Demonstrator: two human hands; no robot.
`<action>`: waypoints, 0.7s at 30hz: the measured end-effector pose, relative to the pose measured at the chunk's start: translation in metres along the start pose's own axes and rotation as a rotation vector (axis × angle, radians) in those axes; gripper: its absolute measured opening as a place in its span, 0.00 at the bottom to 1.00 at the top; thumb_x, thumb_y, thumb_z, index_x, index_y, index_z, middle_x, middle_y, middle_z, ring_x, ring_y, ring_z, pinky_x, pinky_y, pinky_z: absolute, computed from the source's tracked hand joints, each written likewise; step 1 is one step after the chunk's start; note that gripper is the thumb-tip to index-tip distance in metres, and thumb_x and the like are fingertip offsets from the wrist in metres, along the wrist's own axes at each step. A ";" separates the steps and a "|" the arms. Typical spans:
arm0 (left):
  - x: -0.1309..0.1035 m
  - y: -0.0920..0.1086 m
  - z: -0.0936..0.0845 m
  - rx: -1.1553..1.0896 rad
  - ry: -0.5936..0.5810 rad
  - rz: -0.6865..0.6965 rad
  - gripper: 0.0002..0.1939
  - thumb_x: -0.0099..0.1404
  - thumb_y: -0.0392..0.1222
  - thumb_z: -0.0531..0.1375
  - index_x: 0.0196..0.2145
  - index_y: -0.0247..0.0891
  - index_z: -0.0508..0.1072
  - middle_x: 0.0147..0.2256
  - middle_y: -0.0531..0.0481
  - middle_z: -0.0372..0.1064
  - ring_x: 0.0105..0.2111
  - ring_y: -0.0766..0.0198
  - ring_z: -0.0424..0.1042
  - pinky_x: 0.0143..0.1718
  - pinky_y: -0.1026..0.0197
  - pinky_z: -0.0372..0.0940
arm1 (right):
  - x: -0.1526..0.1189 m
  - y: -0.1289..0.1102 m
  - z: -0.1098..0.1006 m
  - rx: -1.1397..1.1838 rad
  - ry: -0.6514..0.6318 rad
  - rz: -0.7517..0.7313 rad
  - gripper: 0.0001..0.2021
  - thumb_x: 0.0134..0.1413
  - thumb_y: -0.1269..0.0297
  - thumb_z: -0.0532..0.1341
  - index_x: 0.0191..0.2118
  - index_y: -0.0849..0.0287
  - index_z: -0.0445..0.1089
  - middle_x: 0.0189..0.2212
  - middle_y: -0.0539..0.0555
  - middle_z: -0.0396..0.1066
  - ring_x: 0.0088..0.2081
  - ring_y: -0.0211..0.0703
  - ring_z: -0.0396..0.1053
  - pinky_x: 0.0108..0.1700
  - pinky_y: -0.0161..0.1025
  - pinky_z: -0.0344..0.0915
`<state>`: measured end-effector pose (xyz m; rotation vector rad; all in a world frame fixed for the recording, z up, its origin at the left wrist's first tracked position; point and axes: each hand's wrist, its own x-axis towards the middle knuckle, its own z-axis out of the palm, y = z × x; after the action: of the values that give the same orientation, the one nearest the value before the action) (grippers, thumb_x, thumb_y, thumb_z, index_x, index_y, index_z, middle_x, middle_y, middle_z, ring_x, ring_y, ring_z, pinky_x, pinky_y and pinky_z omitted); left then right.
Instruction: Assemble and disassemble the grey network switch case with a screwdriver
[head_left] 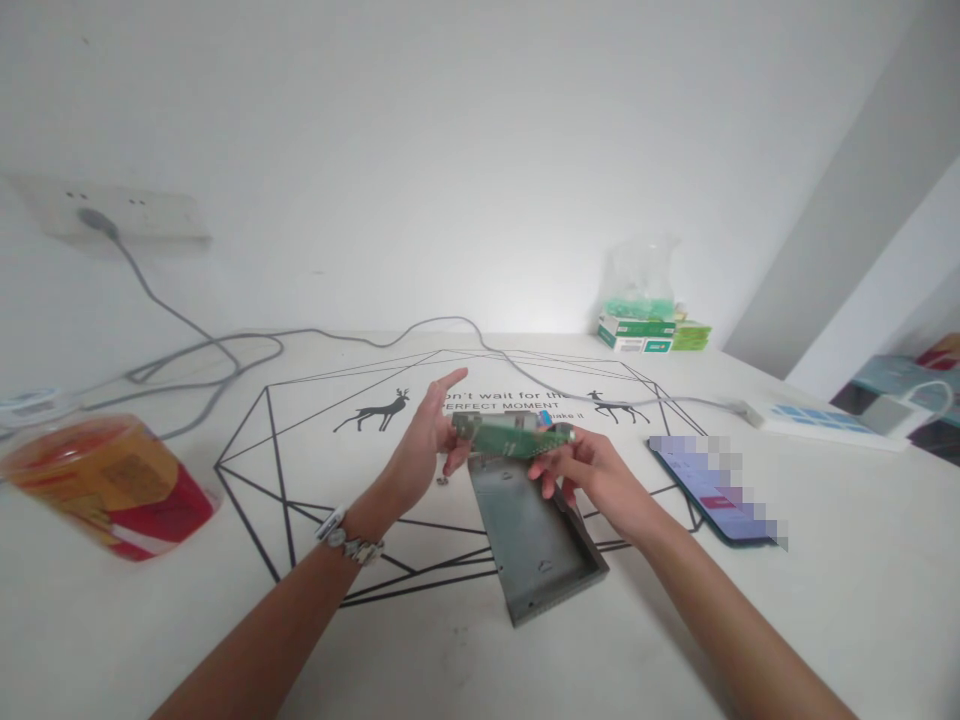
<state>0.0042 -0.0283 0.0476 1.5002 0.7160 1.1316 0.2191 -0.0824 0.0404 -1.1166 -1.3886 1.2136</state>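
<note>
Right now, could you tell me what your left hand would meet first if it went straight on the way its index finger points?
My left hand would probably meet the thin grey cable on the white tabletop, though depth is unclear and it might pass above.

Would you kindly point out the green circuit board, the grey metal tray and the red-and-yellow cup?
Green circuit board (504,438): head view, middle of its face.
Grey metal tray (499,535): head view, bare floor, left side.
Red-and-yellow cup (129,492): head view, middle of its side.
</note>
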 end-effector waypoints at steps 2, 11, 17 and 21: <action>-0.001 0.001 0.001 -0.005 0.003 -0.019 0.48 0.68 0.72 0.41 0.71 0.32 0.45 0.13 0.63 0.54 0.13 0.67 0.51 0.17 0.66 0.49 | -0.001 -0.001 -0.001 0.072 -0.016 -0.021 0.18 0.42 0.66 0.61 0.44 0.57 0.71 0.26 0.47 0.70 0.24 0.37 0.67 0.21 0.32 0.59; -0.003 0.000 0.007 0.032 -0.052 -0.054 0.47 0.68 0.68 0.47 0.71 0.31 0.44 0.14 0.64 0.55 0.12 0.69 0.50 0.14 0.68 0.48 | 0.000 0.006 0.006 -0.030 -0.009 -0.013 0.19 0.51 0.59 0.66 0.47 0.54 0.64 0.28 0.44 0.62 0.22 0.33 0.60 0.20 0.31 0.63; -0.010 -0.005 0.016 -0.098 -0.177 -0.016 0.49 0.59 0.43 0.62 0.71 0.33 0.42 0.17 0.63 0.63 0.14 0.69 0.58 0.17 0.69 0.56 | 0.002 0.019 0.012 -0.037 -0.049 -0.015 0.17 0.55 0.64 0.63 0.47 0.51 0.56 0.34 0.46 0.68 0.23 0.34 0.66 0.22 0.34 0.68; -0.016 -0.009 0.024 -0.227 -0.304 0.000 0.54 0.55 0.37 0.62 0.72 0.37 0.38 0.20 0.61 0.67 0.16 0.68 0.62 0.18 0.68 0.58 | -0.002 0.020 0.020 -0.018 -0.058 -0.018 0.16 0.56 0.66 0.60 0.47 0.51 0.54 0.36 0.48 0.69 0.26 0.37 0.71 0.25 0.37 0.70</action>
<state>0.0211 -0.0500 0.0350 1.4359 0.3666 0.9242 0.2005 -0.0855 0.0188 -1.0870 -1.4525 1.2314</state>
